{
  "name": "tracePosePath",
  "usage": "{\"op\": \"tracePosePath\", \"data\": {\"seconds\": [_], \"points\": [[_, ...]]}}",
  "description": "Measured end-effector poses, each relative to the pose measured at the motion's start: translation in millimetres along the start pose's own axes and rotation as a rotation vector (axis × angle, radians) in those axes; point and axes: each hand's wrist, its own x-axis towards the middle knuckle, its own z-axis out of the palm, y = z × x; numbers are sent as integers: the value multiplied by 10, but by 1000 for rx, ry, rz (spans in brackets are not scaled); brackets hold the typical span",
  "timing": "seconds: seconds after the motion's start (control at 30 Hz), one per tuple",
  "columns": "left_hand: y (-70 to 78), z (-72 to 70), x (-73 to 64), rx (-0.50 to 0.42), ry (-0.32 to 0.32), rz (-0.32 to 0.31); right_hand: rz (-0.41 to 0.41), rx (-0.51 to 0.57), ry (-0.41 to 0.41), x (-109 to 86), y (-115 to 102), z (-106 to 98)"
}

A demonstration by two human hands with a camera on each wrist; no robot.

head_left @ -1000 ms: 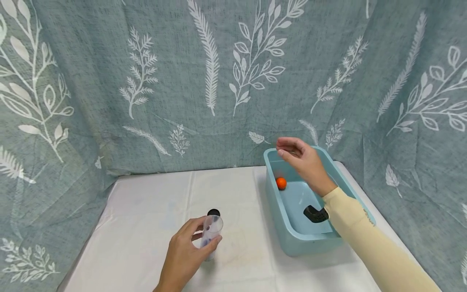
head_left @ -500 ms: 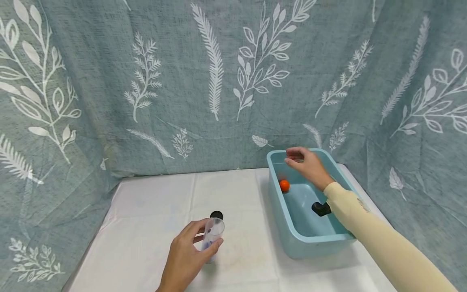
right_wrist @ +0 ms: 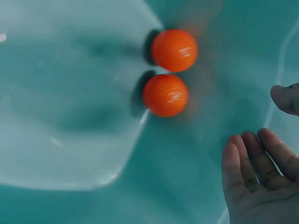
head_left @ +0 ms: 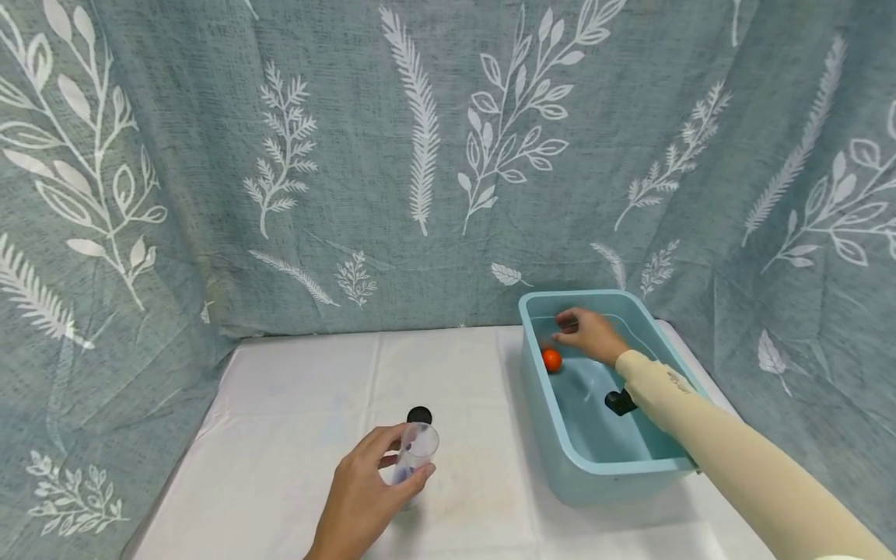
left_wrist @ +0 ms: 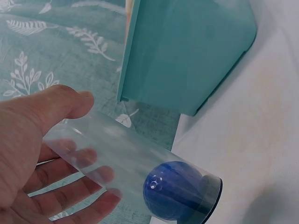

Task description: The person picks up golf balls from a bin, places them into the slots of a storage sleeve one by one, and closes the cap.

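Observation:
My left hand (head_left: 374, 482) grips a clear plastic tube (head_left: 420, 443) near its rim, thumb on one side and fingers on the other. A blue ball (left_wrist: 170, 189) lies at the bottom of this tube in the left wrist view. On the right, my right hand (head_left: 591, 336) reaches inside a light-blue bin (head_left: 574, 459), fingers slightly bent and holding nothing. Two orange balls, one (right_wrist: 174, 50) beside the other (right_wrist: 165, 95), rest together on the bin floor, a short way from the fingertips. The head view shows only one orange ball (head_left: 551, 360) clearly.
A black round disc (head_left: 420, 414) lies on the white cloth (head_left: 301, 412) just behind the tube. In the bin, a black piece (head_left: 619, 402) is partly hidden by the right sleeve (head_left: 672, 400). A patterned grey-green curtain (head_left: 392, 155) hangs behind the table.
My right hand has come down from above the bin's far end to inside it, near the orange balls. The left hand keeps holding the tube in place. The head view has shifted slightly.

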Motion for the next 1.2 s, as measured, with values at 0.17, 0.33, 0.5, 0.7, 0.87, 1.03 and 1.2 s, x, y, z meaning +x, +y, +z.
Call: {"op": "tracePosePath", "data": {"seconds": [0.17,0.33,0.5,0.7,0.87,1.03,1.2], "points": [[15,30,-26,-13,-8,-3,-7,-94,-43,-3,128,66],[9,58,-61,-24,1,-1,-41,-182,-80,-10,220,142],[11,70,-73,-26,-8,-41,-64,-200,-108,10,255,218],[-8,101,-113,-29,-12,-96,-86,-227,-129,14,300,301],[-39,128,-120,-34,11,-71,-96,-208,-113,25,345,312],[-52,142,-118,-25,23,-56,-65,-180,-78,17,394,337],[-56,143,-115,-16,21,-62,2,-108,-23,-26,448,427]]}}
